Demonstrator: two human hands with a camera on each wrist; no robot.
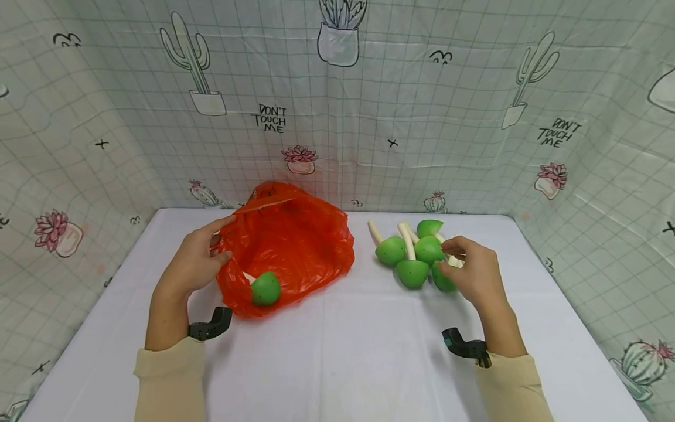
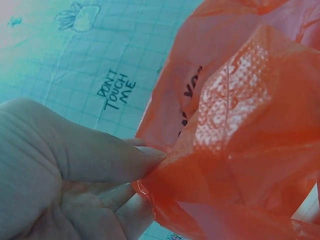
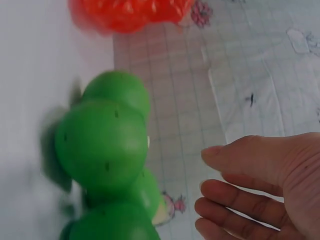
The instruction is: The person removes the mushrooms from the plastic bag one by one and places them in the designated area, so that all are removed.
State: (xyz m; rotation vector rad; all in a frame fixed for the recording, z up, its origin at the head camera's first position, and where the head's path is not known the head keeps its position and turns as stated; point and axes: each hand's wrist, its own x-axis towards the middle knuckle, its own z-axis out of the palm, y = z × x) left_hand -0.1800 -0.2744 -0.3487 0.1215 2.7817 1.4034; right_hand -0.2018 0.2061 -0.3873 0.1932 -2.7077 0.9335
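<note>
A red plastic bag (image 1: 311,258) lies on its side with its mouth towards me. My left hand (image 1: 195,261) pinches the left edge of that mouth between thumb and fingers, as the left wrist view also shows. Inside the bag, near its lower lip, rests one toy mushroom (image 1: 266,288) with a green cap and a pale stem. To the right, several similar green mushrooms (image 1: 413,274) sit in a cluster. Over the cluster's right side hovers my right hand (image 1: 477,272), thumb and fingers apart. The right wrist view shows nothing between them, beside the green caps (image 3: 102,142).
Both bag and mushrooms are on a white table (image 1: 337,357). A grid-patterned cloth (image 1: 343,117) with cactus drawings hangs behind and along both sides. Dark bands with small cameras (image 1: 211,324) are strapped to both wrists.
</note>
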